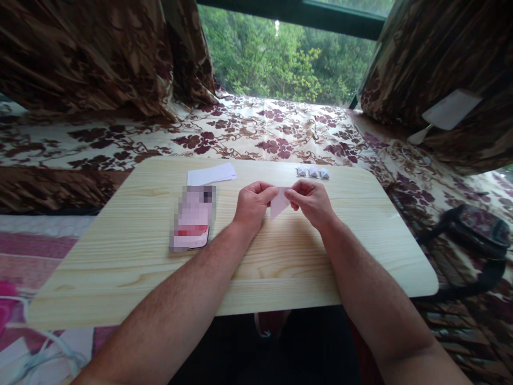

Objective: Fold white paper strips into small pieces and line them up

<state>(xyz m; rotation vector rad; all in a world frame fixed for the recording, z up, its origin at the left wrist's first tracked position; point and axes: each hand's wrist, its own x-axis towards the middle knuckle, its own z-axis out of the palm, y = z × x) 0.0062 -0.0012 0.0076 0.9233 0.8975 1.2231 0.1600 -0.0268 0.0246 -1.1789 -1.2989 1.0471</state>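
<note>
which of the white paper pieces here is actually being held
The pointed piece, gripped by the left hand and right hand; the flat strips and three small folded pieces lie farther off, touched by neither.

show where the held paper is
In the head view, the held paper is just right of centre, pinched by the left hand and right hand, over the table.

Smooth, matt folded paper contrasts with a faintly glossy, wood-grained table; cloth curtains show a satiny sheen.
</note>
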